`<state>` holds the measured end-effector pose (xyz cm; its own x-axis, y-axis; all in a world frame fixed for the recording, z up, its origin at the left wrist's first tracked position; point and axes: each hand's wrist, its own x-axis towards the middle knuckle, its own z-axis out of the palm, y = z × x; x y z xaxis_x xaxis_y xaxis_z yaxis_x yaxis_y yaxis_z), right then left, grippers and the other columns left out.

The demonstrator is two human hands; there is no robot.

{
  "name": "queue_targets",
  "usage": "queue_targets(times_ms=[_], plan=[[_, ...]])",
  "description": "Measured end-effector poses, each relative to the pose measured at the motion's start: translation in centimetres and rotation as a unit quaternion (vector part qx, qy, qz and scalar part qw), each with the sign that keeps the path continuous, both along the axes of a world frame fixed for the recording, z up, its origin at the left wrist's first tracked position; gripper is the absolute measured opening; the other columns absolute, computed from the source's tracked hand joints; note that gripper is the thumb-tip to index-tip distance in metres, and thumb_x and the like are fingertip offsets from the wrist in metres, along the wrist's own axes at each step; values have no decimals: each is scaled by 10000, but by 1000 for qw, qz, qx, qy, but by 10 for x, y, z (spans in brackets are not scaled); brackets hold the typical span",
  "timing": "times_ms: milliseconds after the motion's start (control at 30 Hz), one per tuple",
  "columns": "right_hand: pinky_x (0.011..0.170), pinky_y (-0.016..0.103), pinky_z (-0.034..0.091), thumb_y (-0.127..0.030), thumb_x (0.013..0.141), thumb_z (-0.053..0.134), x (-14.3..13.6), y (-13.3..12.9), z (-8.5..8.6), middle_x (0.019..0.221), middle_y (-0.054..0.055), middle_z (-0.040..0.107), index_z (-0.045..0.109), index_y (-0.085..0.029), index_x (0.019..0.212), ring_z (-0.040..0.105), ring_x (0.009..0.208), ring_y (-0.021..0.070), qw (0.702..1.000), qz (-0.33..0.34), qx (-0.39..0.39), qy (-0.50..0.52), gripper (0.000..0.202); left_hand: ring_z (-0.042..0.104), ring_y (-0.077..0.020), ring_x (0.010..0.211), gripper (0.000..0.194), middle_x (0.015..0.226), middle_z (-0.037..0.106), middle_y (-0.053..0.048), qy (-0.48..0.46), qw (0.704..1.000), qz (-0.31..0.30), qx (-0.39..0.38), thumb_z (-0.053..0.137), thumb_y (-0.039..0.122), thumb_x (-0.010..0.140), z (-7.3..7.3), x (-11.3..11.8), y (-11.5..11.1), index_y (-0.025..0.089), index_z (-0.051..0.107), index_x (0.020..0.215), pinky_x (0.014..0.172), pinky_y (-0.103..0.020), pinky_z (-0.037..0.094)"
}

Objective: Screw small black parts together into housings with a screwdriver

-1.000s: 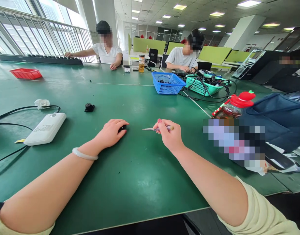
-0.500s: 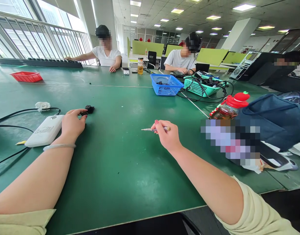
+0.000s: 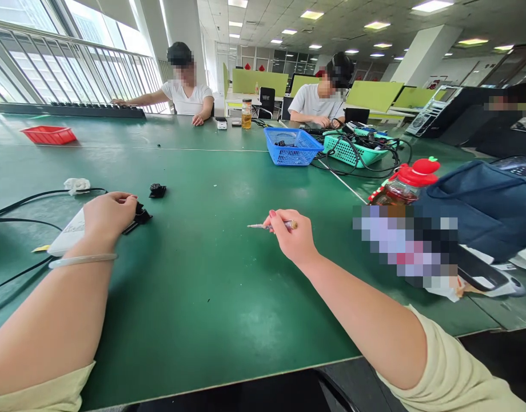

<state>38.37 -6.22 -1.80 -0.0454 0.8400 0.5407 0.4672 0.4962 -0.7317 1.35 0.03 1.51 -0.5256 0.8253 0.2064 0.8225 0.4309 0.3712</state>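
My right hand [image 3: 295, 234] is closed around a slim screwdriver-like tool [image 3: 292, 225], its thin metal tip pointing left above the table. On the left, my left hand [image 3: 111, 214] has its fingers curled and drawn together beside a white power bank [image 3: 70, 233], partly covering it. Dark black parts [image 3: 139, 218] show just past the fingertips, partly hidden by the hand; whether the fingers grip any of them is unclear. A small black block-shaped part [image 3: 157, 190] lies alone on the green table [image 3: 211, 274], a little beyond that hand.
Black cables [image 3: 25, 219] and a crumpled white tissue [image 3: 76, 185] lie at left. Farther off are a red tray [image 3: 48, 135], a blue basket [image 3: 293, 147] and a green basket [image 3: 353, 150] of cables. A red-lidded bottle [image 3: 406, 183] and dark blue bag [image 3: 481, 200] stand right. Two people sit opposite.
My left hand has moved left and slightly toward me, away from the small black block, which stays on the table. More black parts now show beside the fingers. My right hand holds still.
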Motion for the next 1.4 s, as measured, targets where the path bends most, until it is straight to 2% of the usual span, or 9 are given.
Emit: queue_targets(times_ms=[133,367,600,767,933,1100,1200,1300,1400], plan=[[730,313,494,-478,980,446,0,-1,0,622,16,674,646,-233,592,633,688,171,1000,-3,-3,-4,500,641,-328,1101,428,1084,749,-134,32,999,0,-12,487,406,847,-2,1,0,166,768,1063,972,-409,475],[714,303,490,-502,974,447,0,0,-1,618,17,667,650,-226,598,627,674,166,1000,-2,-7,-10,509,646,-294,1060,408,1097,744,-99,35,999,-32,-23,439,312,880,-4,-2,1,216,763,1109,947,-391,489],[710,313,496,-483,973,449,-1,-1,1,622,19,673,659,-230,611,628,674,173,1000,0,-10,-9,489,651,-301,1014,342,1095,749,-92,55,996,-39,-62,491,253,852,-4,-7,6,236,780,1035,877,-393,509],[720,324,500,-486,976,443,-1,-1,1,622,20,673,642,-229,586,630,665,174,1000,-2,-4,-11,508,647,-313,1001,327,1079,750,-100,74,995,-49,-46,504,269,839,-10,-12,8,237,776,1018,869,-403,511],[721,320,493,-471,974,446,-1,-2,2,612,16,666,641,-233,582,634,682,176,1000,-3,-1,-14,498,637,-343,1056,378,1102,729,-161,69,997,-24,-10,461,359,891,-14,-14,6,177,725,1092,908,-440,489],[720,316,482,-451,975,447,-2,-2,2,612,12,671,613,-229,558,628,662,168,1000,-1,4,-18,500,652,-303,1062,383,1019,746,-165,2,999,18,50,464,371,908,-12,-13,5,120,696,1082,991,-424,447],[717,316,481,-470,973,448,-2,-2,2,624,15,679,610,-231,557,635,669,170,1000,-1,3,-22,507,690,-250,973,357,762,736,-81,-76,992,39,94,485,321,905,-10,-12,4,129,699,1115,1004,-388,447],[714,320,484,-479,973,444,-2,-2,2,621,17,678,611,-233,559,636,676,176,1000,-2,3,-22,509,708,-219,814,332,547,620,6,-146,981,37,123,498,322,917,-11,-10,2,192,740,1104,969,-372,478],[734,329,485,-465,972,444,-2,-2,1,617,16,679,613,-235,559,633,675,177,1000,-1,7,-25,502,702,-193,731,303,542,592,18,-218,963,35,151,562,367,911,-10,-6,0,203,763,1068,885,-331,518]])
